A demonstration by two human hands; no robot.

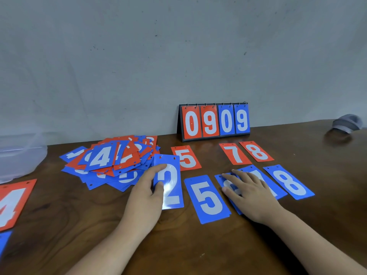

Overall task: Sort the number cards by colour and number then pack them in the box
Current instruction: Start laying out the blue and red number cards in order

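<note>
Head view: on the dark, grained wooden surface (198,245) lie glossy rectangular cards with white digits and punched holes. The left hand (148,193) pinches the blue 2 (170,197), thumb on its face and fingers curled behind its left edge. The right hand (250,193) lies flat, fingers spread, on a blue card (219,178) whose digit is hidden, between the blue 5 (207,198) and blue 8 (289,182). A loose pile (111,161) lies left of the red 5 (186,158). The translucent box (19,155) stands far left, its contents unclear.

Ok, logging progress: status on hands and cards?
Left hand holds blue 2. Right hand flat on blue card. Pile unsorted. Blue 5 between hands.
</note>
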